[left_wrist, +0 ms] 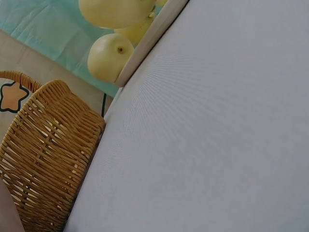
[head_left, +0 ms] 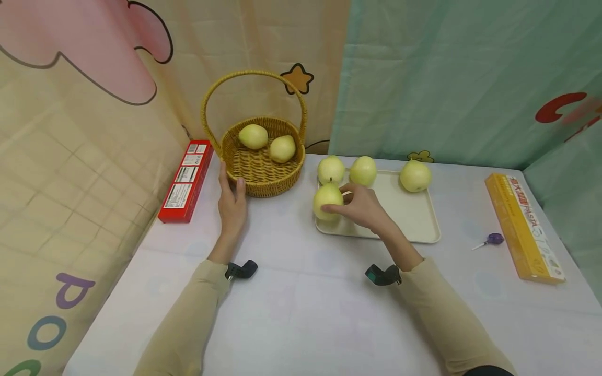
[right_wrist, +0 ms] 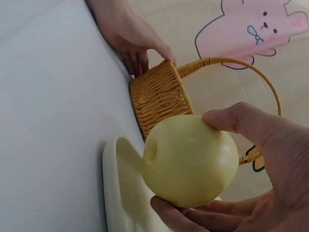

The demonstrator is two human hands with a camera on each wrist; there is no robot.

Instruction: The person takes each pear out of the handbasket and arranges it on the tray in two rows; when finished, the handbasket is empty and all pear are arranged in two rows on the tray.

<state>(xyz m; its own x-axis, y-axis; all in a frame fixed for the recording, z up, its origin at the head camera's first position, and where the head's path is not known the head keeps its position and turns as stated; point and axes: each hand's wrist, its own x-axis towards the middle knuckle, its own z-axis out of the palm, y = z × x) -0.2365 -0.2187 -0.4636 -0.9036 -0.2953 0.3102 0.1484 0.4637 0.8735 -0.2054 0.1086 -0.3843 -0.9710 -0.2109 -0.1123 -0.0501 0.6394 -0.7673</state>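
Pinching a pale green pear [head_left: 327, 198] between thumb and fingertips, the right hand [head_left: 361, 205] is spread about as wide as the fruit, thumb on one side and fingers on the other. The held pear is over the left end of a cream tray [head_left: 406, 215]. The left hand [head_left: 232, 206] rests with fingers and thumb extended against the outside of a wicker basket [head_left: 270, 189], at its near left, thumb close to the rim. Two pears [head_left: 254, 137] lie slightly apart inside the basket. Three more pears [head_left: 363, 171] line the tray's far side, two towards the left corner and one towards the right. Just left of the basket lies a red box [head_left: 185, 183]; right of the tray come a purple lollipop [head_left: 495, 238] and a yellow pasta box [head_left: 524, 230], all on the pale tabletop [head_left: 301, 313]
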